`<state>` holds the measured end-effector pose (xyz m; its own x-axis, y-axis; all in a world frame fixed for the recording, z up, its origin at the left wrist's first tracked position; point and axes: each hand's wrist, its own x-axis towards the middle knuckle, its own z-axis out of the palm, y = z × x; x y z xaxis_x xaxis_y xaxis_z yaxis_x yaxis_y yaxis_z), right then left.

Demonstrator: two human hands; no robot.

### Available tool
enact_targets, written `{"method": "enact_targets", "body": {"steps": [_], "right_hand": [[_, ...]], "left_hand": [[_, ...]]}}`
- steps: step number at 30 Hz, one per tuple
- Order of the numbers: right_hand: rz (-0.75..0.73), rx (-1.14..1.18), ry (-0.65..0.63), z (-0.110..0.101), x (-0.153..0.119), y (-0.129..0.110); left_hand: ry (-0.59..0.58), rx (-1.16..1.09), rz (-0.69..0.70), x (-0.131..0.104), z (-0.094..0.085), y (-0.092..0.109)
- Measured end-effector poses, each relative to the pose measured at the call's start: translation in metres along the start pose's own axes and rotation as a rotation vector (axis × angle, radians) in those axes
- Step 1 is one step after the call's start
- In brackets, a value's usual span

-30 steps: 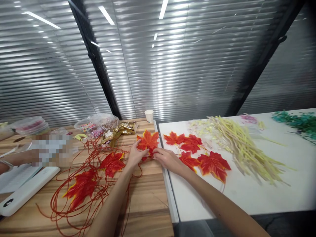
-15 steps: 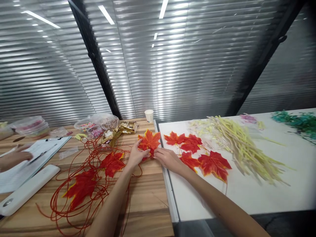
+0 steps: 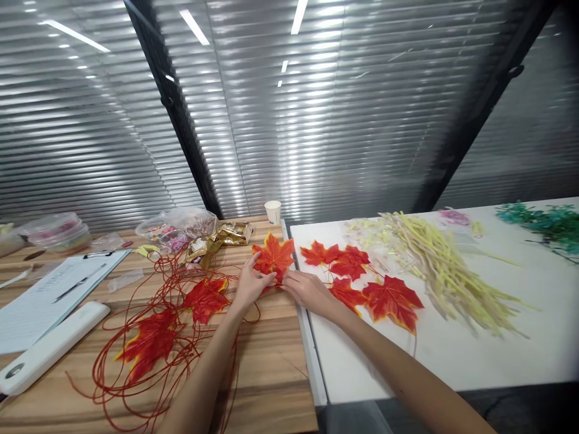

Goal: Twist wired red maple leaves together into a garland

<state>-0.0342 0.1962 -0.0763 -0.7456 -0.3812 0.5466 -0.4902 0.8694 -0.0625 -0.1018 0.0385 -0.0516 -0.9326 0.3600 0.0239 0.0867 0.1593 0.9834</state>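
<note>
Both my hands meet at an orange-red artificial maple leaf (image 3: 274, 254), held near the seam between the wooden and white tables. My left hand (image 3: 249, 282) pinches the leaf's lower left part between thumb and fingers. At its base, my right hand (image 3: 307, 290) has its fingertips closed; the leaf's stem and any cord between them are too small to make out. Red cord (image 3: 113, 361) lies in loose tangles on the left, with a red leaf (image 3: 154, 340) and another leaf (image 3: 205, 300) among it. Several strung leaves (image 3: 392, 301) rest right of my right hand.
On the wooden table (image 3: 275, 374) are a clipboard (image 3: 58, 289) with a pen, a white long device (image 3: 54, 346), plastic tubs (image 3: 58, 232), gold wrappers (image 3: 233, 233) and a paper cup (image 3: 272, 212). Yellow strips (image 3: 443, 271) and green foliage (image 3: 543, 226) lie on the white table (image 3: 362, 374).
Another person's hand that was over the clipboard at the left has left the view. My two hands and the leaf between them stay almost in place.
</note>
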Motion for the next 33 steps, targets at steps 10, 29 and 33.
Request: {"method": "enact_targets", "body": {"steps": [10, 29, 33], "right_hand": [[-0.011, 0.026, 0.02, 0.0024, -0.0007, 0.0009], [0.016, -0.012, 0.017, -0.0022, 0.0007, 0.0002], [0.027, -0.017, 0.02, -0.0034, 0.0013, -0.0003]], "left_hand": [[0.013, 0.095, 0.101, 0.0019, -0.0002, -0.0037], [-0.056, -0.091, 0.1, -0.0018, 0.0009, 0.0012], [-0.093, -0.128, 0.095, -0.0016, 0.0009, 0.001]]}}
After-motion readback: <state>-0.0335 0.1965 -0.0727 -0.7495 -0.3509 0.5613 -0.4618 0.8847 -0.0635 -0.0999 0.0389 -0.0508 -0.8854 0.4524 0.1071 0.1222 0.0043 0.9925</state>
